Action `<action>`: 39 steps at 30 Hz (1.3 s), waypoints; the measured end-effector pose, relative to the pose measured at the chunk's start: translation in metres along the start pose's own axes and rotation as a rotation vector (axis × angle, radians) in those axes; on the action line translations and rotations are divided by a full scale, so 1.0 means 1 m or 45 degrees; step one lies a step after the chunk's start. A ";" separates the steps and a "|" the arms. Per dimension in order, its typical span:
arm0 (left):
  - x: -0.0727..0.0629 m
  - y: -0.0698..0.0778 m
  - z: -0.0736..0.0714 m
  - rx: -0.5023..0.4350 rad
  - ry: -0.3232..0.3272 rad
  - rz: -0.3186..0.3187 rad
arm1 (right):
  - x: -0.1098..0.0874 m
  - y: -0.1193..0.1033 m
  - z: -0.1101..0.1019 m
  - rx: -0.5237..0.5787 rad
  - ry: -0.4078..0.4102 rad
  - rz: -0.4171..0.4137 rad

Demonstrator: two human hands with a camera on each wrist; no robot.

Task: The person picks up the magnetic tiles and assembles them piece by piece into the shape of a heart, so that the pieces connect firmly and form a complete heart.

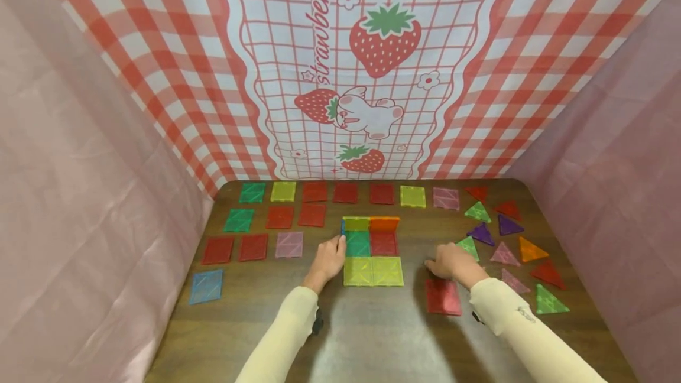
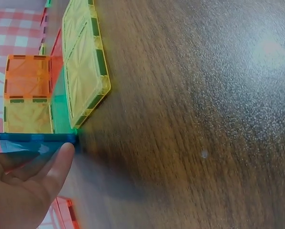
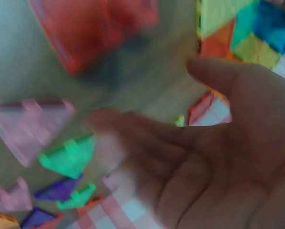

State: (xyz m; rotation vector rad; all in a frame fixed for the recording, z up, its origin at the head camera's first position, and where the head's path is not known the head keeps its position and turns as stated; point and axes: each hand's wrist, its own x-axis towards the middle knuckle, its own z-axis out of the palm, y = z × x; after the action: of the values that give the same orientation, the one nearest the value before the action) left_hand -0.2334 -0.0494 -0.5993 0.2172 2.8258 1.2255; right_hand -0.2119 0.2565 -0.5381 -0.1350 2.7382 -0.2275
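Head view: left hand at the build, fingers clamped on an upright translucent blue tile, at the left edge of the flat green square tile; over right, right hand, thumb and fingers apart, just beyond a red square tile.

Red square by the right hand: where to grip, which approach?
Pinch the red square by its left and right edges, probably best from above: it lies flat on the table, so its rim likely offers the surest purchase, and both those edges are free.
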 end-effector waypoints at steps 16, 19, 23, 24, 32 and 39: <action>0.001 0.001 -0.004 -0.104 -0.043 -0.129 | -0.039 -0.010 0.053 0.000 0.069 0.077; 0.000 0.000 -0.003 -0.111 -0.067 -0.142 | -0.035 -0.008 0.056 0.004 0.076 0.078; -0.001 0.000 -0.002 -0.106 -0.067 -0.144 | -0.026 -0.005 0.055 0.069 0.097 0.023; -0.001 0.000 -0.003 -0.106 -0.064 -0.143 | -0.023 -0.005 0.054 0.097 0.108 0.005; -0.002 0.001 -0.003 -0.111 -0.052 -0.137 | 0.003 -0.006 0.033 0.282 0.220 -0.090; -0.002 0.002 -0.002 -0.100 -0.053 -0.135 | 0.033 -0.002 0.021 0.508 0.229 -0.077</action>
State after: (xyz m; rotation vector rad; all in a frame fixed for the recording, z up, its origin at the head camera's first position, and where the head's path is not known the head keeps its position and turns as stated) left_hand -0.2312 -0.0502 -0.5968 0.0873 2.7098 1.2902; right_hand -0.2340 0.2477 -0.5691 -0.0897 2.8000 -0.8308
